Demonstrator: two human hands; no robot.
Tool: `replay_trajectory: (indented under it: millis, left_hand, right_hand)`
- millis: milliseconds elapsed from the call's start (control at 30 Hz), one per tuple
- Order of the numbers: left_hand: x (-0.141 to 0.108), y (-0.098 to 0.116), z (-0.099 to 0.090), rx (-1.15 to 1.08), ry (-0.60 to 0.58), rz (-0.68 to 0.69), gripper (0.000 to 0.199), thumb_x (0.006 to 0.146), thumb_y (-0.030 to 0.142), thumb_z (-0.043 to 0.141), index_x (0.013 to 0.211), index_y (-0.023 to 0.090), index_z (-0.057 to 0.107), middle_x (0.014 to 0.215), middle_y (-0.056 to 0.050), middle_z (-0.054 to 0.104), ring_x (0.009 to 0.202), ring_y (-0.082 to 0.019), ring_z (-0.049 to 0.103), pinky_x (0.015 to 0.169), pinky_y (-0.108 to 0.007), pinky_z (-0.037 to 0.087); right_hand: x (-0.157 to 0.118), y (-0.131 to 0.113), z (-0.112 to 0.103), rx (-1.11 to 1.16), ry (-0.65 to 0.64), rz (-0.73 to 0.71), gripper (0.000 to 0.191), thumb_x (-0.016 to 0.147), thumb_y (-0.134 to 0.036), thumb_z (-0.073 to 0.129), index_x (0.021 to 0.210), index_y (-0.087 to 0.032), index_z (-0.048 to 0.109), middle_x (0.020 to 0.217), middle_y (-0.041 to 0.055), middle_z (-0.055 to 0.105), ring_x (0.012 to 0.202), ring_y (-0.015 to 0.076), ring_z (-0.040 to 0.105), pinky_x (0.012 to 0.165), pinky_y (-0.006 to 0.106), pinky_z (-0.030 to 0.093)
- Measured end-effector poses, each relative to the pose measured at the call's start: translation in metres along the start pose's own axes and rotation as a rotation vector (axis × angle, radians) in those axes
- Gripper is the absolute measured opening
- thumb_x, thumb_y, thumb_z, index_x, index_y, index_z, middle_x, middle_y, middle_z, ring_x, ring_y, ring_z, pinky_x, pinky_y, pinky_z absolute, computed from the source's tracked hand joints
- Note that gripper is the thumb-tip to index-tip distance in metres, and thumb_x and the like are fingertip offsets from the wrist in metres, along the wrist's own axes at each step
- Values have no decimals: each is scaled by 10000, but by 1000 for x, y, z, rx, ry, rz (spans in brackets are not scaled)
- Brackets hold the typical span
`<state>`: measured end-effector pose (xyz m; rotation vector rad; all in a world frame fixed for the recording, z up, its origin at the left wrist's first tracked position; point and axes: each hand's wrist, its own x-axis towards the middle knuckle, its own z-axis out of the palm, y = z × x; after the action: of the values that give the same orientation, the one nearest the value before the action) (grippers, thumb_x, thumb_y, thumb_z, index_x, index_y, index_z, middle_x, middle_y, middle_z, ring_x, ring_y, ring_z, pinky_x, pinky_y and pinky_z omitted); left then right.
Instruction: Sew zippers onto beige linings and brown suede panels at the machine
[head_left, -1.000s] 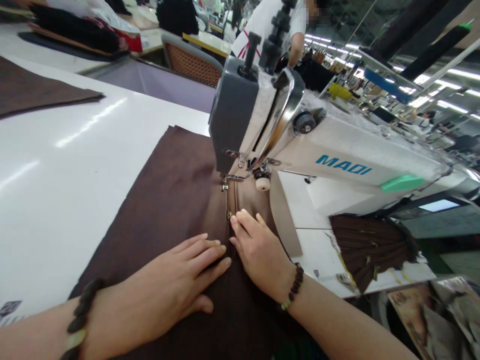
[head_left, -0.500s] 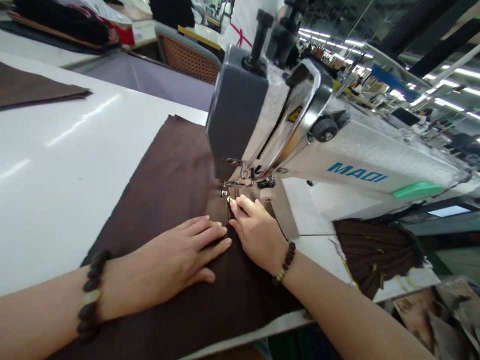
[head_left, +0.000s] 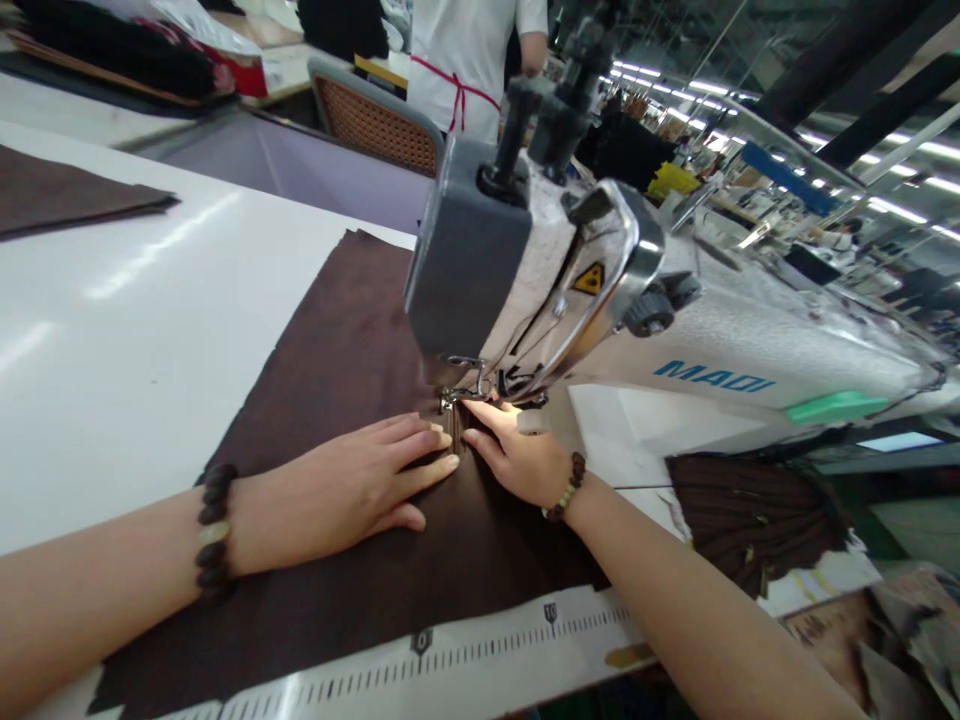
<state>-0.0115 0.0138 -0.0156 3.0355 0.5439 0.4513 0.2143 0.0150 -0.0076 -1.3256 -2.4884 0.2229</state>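
Note:
Dark brown fabric (head_left: 330, 350) lies under the presser foot (head_left: 448, 400) of a white sewing machine (head_left: 720, 320). A narrow seam or strip (head_left: 456, 432) runs through it toward the foot. My left hand (head_left: 367, 480) rests flat on the cloth left of this line, open, its fingertips close to the seam. On the other side, my right hand (head_left: 525, 455) is open, index finger stretched toward the foot and thumb apart, both touching the cloth. The machine head's small roller (head_left: 533, 422) partly covers the right hand.
A ruler strip (head_left: 487, 645) runs along the table's front edge. Gathered brown pieces with small gold-coloured parts (head_left: 754, 515) lie at right. More brown cloth (head_left: 71, 190) is at far left. Beyond the table are a woven-back chair (head_left: 375, 115) and a person in white (head_left: 465, 60).
The fabric has moved forward, baring the ruler at the front edge. My right fingers, earlier curled at a small gold-coloured piece, are now stretched out beside the foot. That piece is now out of sight.

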Motion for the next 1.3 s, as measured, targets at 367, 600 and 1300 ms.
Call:
replay_trajectory:
  millis: [367, 600, 1300]
  left_hand:
    - [-5, 22, -1, 2, 59, -84, 440, 997, 421, 310, 1203, 136, 575, 1156, -111, 613, 1050, -252, 578, 942, -387, 490]
    - [-7, 20, 5, 21, 79, -74, 381, 1002, 357, 321, 1172, 153, 594, 1163, -99, 598, 1082, -251, 545, 982, -400, 454]
    - [-6, 25, 14, 58, 52, -166, 485, 964, 507, 383, 1253, 165, 569, 1170, -98, 634, 1042, -248, 587, 928, -389, 495]
  right_hand:
    - [-11, -15, -8, -20, -45, 101, 331, 902, -206, 556, 1227, -204, 623, 1208, 108, 625, 1131, 255, 568, 993, 508, 441]
    - [-9, -14, -8, 68, -75, 146, 336, 903, -185, 552, 1233, -202, 614, 1212, 89, 630, 1140, 227, 574, 1018, 487, 436]
    - [-8, -23, -4, -57, -17, 129, 272, 919, -207, 517, 1158, -272, 630, 1141, 45, 661, 1069, 218, 592, 994, 504, 436]
